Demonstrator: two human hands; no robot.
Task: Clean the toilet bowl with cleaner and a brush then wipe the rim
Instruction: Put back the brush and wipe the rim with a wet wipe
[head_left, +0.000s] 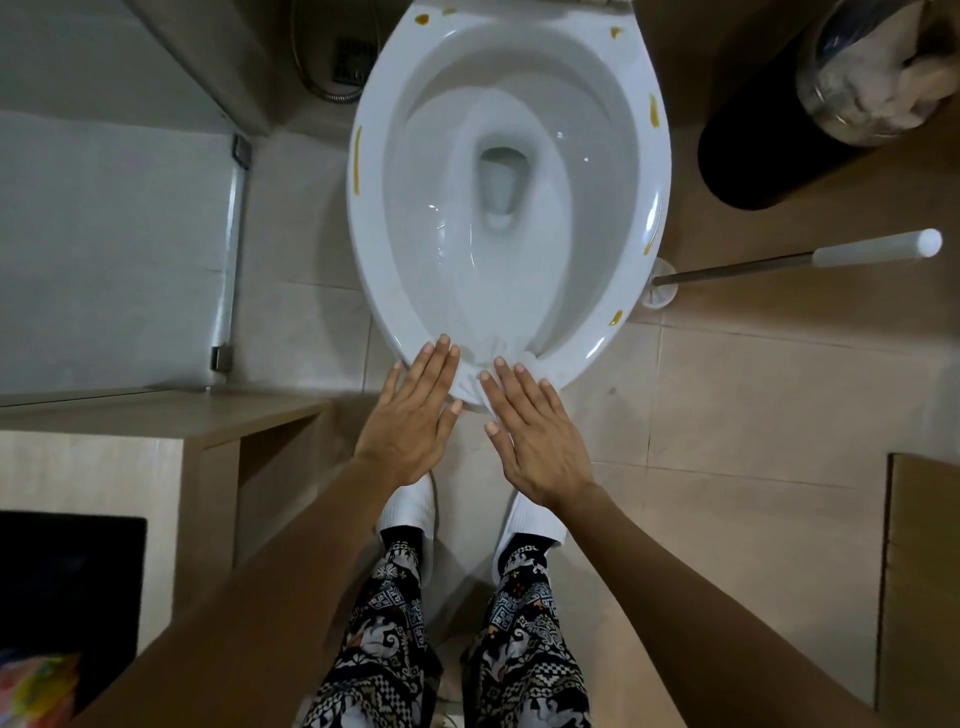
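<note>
The white toilet bowl (644, 156) fills the top middle, and its rim carries several yellow-brown smears (653, 110). A white cloth (483, 374) lies bunched over the rim's near edge, with part of it hanging into the bowl. My left hand (415, 410) lies flat, fingers straight, on the near rim just left of the cloth. My right hand (535, 431) is flat too, and its fingertips press on the cloth. A toilet brush (800, 257) with a white handle leans in its holder on the floor to the bowl's right.
A black bin (769, 150) with a clear liner full of paper stands at the upper right. A glass shower partition (234, 249) and a hose are on the left. A wooden shelf (208, 415) sits at the lower left. My feet stand on beige floor tiles.
</note>
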